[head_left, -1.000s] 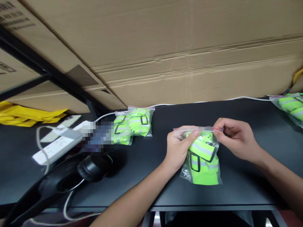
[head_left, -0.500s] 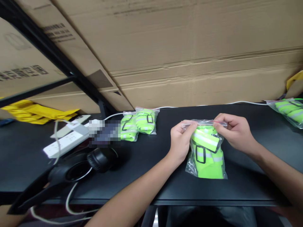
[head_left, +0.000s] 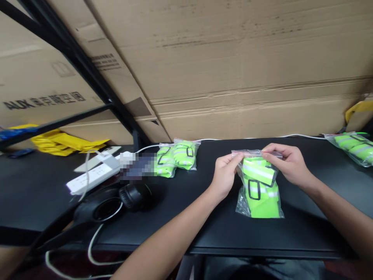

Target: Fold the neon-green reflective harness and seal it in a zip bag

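A clear zip-seal bag (head_left: 244, 206) hangs low over the black table, holding a folded neon-green fabric item (head_left: 264, 210) with silver reflective strips and black-edged rectangles. My left hand (head_left: 225, 175) pinches the bag's top edge near its left corner, thumb in front. On the other side, my right hand (head_left: 287, 161) grips the same zip edge between thumb and fingers, right of the middle. A short stretch of the zip strip shows between the two thumbs. Whether the seal is fully pressed together I cannot tell.
Two similar green-filled bags (head_left: 185, 154) lie back left, another bag (head_left: 354, 147) at far right. A white power strip (head_left: 90, 178), black headphone-like device (head_left: 113, 202) and cables occupy the left. Yellow packets (head_left: 64, 142) lie behind a black metal frame (head_left: 116, 112). Cardboard (head_left: 233, 77) stands along the back.
The camera view has shifted, so the scene sits farther right. Both hands keep hold of the bag; their grips have slid slightly left along its top edge.
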Motion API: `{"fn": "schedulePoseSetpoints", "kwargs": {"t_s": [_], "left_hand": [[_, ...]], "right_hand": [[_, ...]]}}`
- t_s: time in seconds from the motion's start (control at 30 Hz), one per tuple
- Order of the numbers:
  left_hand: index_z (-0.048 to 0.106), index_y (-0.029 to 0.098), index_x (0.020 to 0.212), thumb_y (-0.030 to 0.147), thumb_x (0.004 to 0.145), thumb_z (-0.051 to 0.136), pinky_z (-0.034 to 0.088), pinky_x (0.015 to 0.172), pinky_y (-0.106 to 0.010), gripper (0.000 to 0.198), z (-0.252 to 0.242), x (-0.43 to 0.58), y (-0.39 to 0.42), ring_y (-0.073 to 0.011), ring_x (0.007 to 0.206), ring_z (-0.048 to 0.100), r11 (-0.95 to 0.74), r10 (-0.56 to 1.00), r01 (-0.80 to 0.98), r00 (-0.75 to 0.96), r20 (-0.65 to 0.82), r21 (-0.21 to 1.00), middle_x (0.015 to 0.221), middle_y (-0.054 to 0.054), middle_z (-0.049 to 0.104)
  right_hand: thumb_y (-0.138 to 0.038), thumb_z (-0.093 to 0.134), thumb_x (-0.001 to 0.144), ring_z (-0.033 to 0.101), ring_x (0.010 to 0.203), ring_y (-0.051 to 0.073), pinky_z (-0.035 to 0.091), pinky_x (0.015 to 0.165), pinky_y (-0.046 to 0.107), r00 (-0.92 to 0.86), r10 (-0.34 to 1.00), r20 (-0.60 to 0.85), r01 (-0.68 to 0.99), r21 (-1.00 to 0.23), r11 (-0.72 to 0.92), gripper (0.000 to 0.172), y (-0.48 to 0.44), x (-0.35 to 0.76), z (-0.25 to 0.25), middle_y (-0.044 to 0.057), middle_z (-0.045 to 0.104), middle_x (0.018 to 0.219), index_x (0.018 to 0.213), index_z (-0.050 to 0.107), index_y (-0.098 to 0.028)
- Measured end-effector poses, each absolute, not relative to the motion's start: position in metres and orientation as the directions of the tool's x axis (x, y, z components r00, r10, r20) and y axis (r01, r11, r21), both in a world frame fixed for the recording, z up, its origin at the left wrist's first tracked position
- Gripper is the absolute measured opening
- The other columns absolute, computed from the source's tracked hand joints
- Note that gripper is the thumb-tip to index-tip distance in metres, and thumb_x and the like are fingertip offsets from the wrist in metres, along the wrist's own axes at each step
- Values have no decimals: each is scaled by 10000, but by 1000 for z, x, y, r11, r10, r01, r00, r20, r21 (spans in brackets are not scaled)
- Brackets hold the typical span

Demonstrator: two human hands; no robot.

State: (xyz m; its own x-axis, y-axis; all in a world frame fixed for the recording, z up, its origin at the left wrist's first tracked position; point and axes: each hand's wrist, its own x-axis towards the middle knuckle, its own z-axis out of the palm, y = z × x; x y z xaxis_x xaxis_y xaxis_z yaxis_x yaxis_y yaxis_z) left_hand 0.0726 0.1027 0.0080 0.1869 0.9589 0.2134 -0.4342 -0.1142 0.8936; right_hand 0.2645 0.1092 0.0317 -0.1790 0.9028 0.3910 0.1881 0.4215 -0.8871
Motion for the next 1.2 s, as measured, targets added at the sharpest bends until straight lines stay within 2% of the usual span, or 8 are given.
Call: {"fn": "schedulePoseSetpoints", "kwargs": {"t_s": [0.2, 0.4, 0.63, 0.77, 0.9, 1.0, 1.1, 1.2], "left_hand": [[815, 157, 957, 400, 874, 693, 519, 912, -342, 284, 11, 73, 100, -233, 949, 715, -180, 935, -338, 232, 267, 924, 979, -105, 785], [794, 123, 862, 500, 909, 623, 495, 679, -280, 416, 10, 74, 97, -169, 678, 652, -200, 931, -239, 257, 261, 950, 753, -78, 742], [666, 133, 664, 520, 1007, 411, 403, 559, -264, 577, 5, 69, 93, -142, 593, 556, -404, 859, 180, 413, 304, 897, 628, -31, 610], [646, 149, 1195, 580, 951, 489, 507, 673, -307, 519, 15, 66, 92, -190, 744, 660, -350, 918, 326, 305, 253, 878, 879, -54, 718], [360, 154, 1499, 715, 681, 722, 489, 971, -497, 1056, 33, 73, 75, -353, 1184, 594, -444, 895, 715, 328, 302, 541, 1397, -170, 569], [274, 121, 1534, 699, 627, 754, 417, 1037, -591, 1179, 36, 83, 59, -425, 1279, 492, -457, 872, 859, 382, 307, 229, 1474, -210, 481], [239, 113, 1534, 489, 712, 728, 492, 951, -524, 1028, 32, 89, 51, -373, 1167, 576, -417, 898, 896, 379, 223, 155, 1352, -184, 567], [252, 135, 1511, 330, 704, 681, 529, 885, -449, 934, 32, 81, 53, -328, 1082, 629, -403, 910, 889, 364, 197, 218, 1236, -138, 625]], "right_hand": [[-402, 758, 817, 591, 663, 127, 450, 601, 251, -295, 858, 419, 207, -849, 486, 245, 107, 266, 38, 18, 670, 720, 713, 697, -188], [-436, 708, 851, 594, 704, 149, 462, 640, 271, -375, 855, 358, 302, -825, 478, 263, 103, 266, 39, 30, 682, 764, 781, 688, -184], [-481, 694, 843, 375, 554, 88, 289, 490, 226, -510, 842, 174, 370, -840, 398, 436, 103, 267, 33, -43, 447, 575, 588, 502, -185], [-558, 646, 852, 305, 527, 82, 225, 465, 226, -336, 905, 260, 431, -812, 393, 510, 112, 270, 29, -56, 363, 540, 574, 411, -201], [-615, 639, 823, 293, 525, 84, 214, 455, 233, -77, 960, 268, 419, -865, 275, 558, 121, 270, 25, -50, 337, 544, 550, 375, -206], [-660, 598, 831, 325, 501, 90, 257, 439, 238, -18, 977, 212, 347, -915, 205, 541, 123, 265, 19, -44, 371, 543, 582, 423, -213], [-680, 557, 847, 366, 472, 97, 318, 438, 249, -52, 985, 164, 287, -942, 172, 514, 122, 258, 13, -41, 421, 534, 642, 480, -215], [-696, 533, 849, 403, 453, 101, 347, 444, 255, -85, 985, 148, 270, -948, 166, 520, 123, 257, 12, -32, 461, 531, 665, 512, -211]]}}
